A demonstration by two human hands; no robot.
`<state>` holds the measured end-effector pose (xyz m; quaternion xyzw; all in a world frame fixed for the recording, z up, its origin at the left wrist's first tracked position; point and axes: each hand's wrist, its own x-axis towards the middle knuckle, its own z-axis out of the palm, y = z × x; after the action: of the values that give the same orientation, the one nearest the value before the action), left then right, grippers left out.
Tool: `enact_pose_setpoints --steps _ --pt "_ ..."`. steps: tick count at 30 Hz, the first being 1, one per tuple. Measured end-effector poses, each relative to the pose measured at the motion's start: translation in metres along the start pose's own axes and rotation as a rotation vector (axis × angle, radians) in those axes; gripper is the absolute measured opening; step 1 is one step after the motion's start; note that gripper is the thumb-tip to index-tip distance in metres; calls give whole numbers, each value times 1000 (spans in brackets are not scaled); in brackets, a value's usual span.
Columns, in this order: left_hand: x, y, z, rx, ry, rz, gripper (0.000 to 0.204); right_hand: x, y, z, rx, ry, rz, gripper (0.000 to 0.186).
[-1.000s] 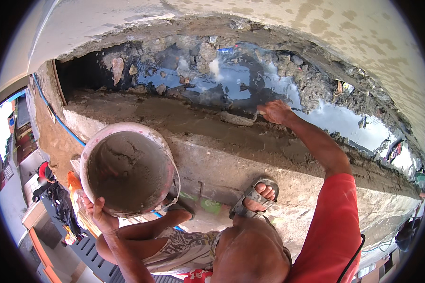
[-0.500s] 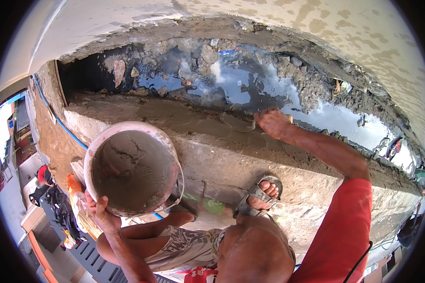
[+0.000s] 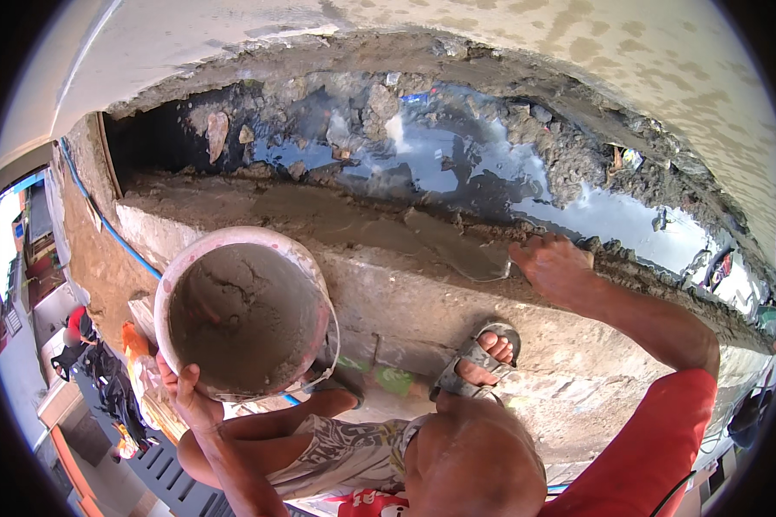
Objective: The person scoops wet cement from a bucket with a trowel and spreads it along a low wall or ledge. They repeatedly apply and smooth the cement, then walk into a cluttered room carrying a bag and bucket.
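My left hand (image 3: 190,392) grips the lower left rim of a pale bucket (image 3: 312,297) holding wet grey mortar (image 3: 237,314). My right hand (image 3: 550,263) is closed round the handle of a trowel (image 3: 461,246), whose mortar-smeared blade lies flat on wet mortar along the concrete ledge (image 3: 315,215). My sandalled foot (image 3: 483,362) stands on the lighter concrete below the ledge.
Beyond the ledge runs a drain (image 3: 457,155) with murky water, rubble and litter, under a stained wall (image 3: 629,52). A blue hose (image 3: 103,211) runs along the left. A person in red (image 3: 79,326), dark bags and a grey grate (image 3: 168,465) are at the lower left.
My right hand and the trowel have moved right and toward me along the ledge, leaving a wider smoothed band. The bucket in my left hand has shifted slightly right.
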<state>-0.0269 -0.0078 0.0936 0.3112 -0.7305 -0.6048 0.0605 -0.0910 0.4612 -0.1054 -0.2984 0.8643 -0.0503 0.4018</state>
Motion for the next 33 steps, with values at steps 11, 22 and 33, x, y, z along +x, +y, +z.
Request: enact_pose_setpoints --steps 11,22,33 --pt "-4 1 1 19 -8 4 48 140 67 35 220 -11 164 43" --pt "-5 3 15 13 45 11 52 190 34 46 166 -32 -135 28" --pt "0 7 11 43 -28 -13 48 101 -5 22 130 171 -137 26"
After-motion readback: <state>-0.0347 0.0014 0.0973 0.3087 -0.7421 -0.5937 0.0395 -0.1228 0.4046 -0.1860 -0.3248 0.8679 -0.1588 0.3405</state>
